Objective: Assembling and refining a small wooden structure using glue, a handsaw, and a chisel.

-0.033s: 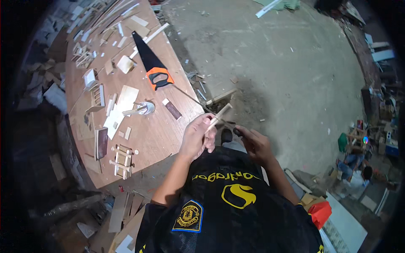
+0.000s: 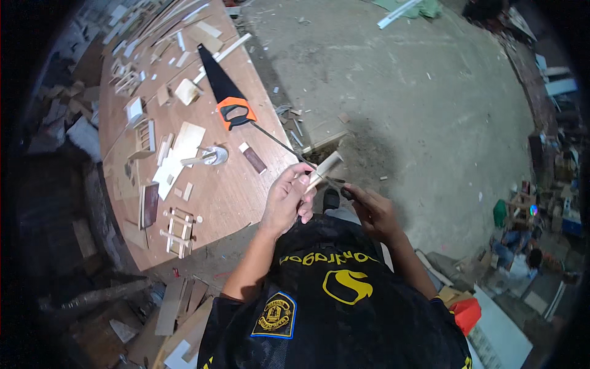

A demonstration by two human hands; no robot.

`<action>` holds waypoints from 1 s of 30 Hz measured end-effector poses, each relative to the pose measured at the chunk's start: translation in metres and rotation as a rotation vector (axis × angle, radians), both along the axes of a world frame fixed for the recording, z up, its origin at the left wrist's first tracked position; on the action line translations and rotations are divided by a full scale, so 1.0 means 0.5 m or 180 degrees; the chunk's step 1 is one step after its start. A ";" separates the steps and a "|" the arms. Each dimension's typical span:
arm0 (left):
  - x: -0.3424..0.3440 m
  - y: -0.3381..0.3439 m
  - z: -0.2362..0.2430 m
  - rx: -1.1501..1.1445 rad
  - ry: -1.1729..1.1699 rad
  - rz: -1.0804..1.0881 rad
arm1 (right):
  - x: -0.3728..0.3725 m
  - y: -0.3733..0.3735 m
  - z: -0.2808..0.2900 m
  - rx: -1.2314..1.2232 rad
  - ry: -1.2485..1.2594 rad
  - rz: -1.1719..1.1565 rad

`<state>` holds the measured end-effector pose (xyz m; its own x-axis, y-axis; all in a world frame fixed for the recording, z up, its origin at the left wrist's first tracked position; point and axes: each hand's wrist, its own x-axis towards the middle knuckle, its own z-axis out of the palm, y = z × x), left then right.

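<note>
wooden strip (image 2: 326,170) tip shifts slightly right | left hand (image 2: 287,200) fingers pinch it before the torso; right hand (image 2: 373,214) fingers grip thin tool (image 2: 335,181) | step: seemingly hand-working strip; calls for steady hold | saw (image 2: 222,86) beyond, on desk (image 2: 227,197)

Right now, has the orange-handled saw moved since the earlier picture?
No. Judged against the table, the saw lies in the same place; only the whole view shifted slightly.

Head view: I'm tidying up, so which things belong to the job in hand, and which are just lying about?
In hand:
pale wood strip, left hand
dark tool, kind unclear, right hand

Apparently just lying about:
orange-handled saw
small wooden stool
brown block
</note>
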<state>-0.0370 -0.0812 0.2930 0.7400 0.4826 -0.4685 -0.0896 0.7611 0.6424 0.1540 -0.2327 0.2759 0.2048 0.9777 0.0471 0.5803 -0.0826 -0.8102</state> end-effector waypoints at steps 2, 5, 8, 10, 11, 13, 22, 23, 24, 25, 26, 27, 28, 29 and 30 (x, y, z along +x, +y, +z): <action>0.003 -0.031 0.037 0.0752 0.0010 0.0457 | 0.015 0.010 0.009 0.0174 0.0197 0.0249; 0.005 -0.062 0.076 0.1572 0.0053 0.0743 | 0.022 0.036 0.029 0.0457 0.0464 0.0553; -0.010 -0.086 0.101 0.1788 0.0385 0.1045 | 0.026 0.062 0.052 0.0494 0.0604 0.0821; -0.025 -0.098 0.104 0.2009 0.0706 0.1144 | 0.024 0.077 0.054 0.0383 0.0657 0.1020; -0.033 -0.104 0.100 0.2332 0.0974 0.1175 | 0.019 0.084 0.050 0.0573 0.0659 0.1072; -0.044 -0.115 0.101 0.2643 0.1283 0.1272 | 0.013 0.091 0.049 0.0765 0.0675 0.1198; -0.082 -0.123 0.075 0.3513 0.3178 0.1159 | -0.043 0.108 0.087 -0.0209 -0.0354 0.1589; -0.089 -0.124 0.059 0.3521 0.3188 0.1181 | -0.053 0.114 0.068 0.0148 -0.0472 0.1647; -0.099 -0.124 0.042 0.3401 0.3404 0.1031 | -0.063 0.120 0.058 0.0505 -0.0592 0.1695; -0.114 -0.124 0.025 0.3268 0.3630 0.0897 | -0.075 0.127 0.057 0.0530 -0.0594 0.1723; -0.131 -0.122 0.004 0.3269 0.3626 0.0916 | -0.088 0.129 0.055 0.0348 -0.0806 0.1837; -0.150 -0.117 -0.016 0.3480 0.3819 0.0825 | -0.102 0.132 0.054 0.0160 -0.1021 0.1945; -0.163 -0.115 -0.026 0.3682 0.4002 0.0722 | -0.116 0.138 0.057 0.0256 -0.1128 0.1911; -0.176 -0.114 -0.035 0.3676 0.3980 0.0726 | -0.131 0.144 0.058 0.0244 -0.1147 0.1907; -0.190 -0.111 -0.041 0.3506 0.3919 0.0934 | -0.146 0.151 0.056 0.0180 -0.1140 0.1924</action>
<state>-0.1322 -0.1369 0.2723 0.0460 0.9985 -0.0282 0.7907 -0.0191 0.6119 0.0812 -0.1571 0.3039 -0.4110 0.9094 0.0643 0.7430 0.3750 -0.5544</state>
